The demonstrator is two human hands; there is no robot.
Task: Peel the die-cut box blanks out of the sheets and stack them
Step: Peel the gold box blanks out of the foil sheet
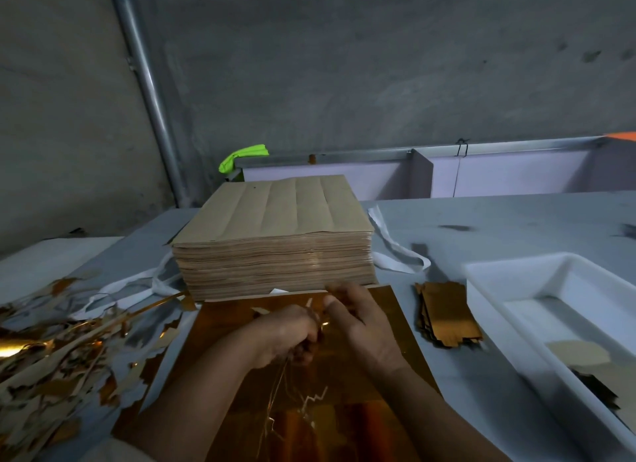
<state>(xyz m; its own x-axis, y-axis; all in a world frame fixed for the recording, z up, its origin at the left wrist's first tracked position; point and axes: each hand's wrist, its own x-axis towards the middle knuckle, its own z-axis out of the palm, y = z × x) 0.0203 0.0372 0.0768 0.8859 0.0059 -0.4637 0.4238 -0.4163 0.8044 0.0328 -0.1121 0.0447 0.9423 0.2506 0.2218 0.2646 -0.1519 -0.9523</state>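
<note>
Sheets waiting to be stripped make up the tall brown pile of sheets (272, 234) just beyond both grips, and it is thick, so I judge most of the job is left. One gold sheet (220, 337) lies flat on the surface (516, 220) directly under the grips. Well to the right of the right grip (358, 320) sits a white tray (516, 289) with a few pieces in it. A heap of scrap (51, 351) spreads left of the left grip (289, 334). Between the right grip and the tray is the stack of blanks (447, 320), low, the finished share so far. The left grip is closed round thin waste strips (285, 375) trailing toward the person. The right grip's fingers are blurred at the sheet's far edge; I cannot tell whether they pinch anything.
</note>
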